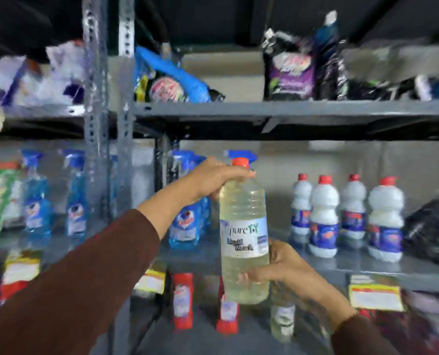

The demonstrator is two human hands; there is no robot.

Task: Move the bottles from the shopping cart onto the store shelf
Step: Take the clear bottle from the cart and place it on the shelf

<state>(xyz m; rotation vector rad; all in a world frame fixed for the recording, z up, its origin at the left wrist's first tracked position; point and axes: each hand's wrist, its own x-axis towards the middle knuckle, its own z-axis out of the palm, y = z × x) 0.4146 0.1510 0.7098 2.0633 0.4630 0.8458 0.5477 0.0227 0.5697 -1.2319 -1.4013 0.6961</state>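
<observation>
Head view: a clear bottle (244, 234) of pale liquid is held upright before the middle shelf (354, 267), gripped at the neck by the left hand (218, 179) and clasped low by the right hand (277, 267), fingers (246, 276) wrapped around it; white bottles (346, 213) are lined up to the right.

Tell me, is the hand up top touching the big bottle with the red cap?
Touching. The head view shows the left hand wrapped over the shoulder and neck of the bleach bottle, fingers just under its red cap, with no gap.
</observation>
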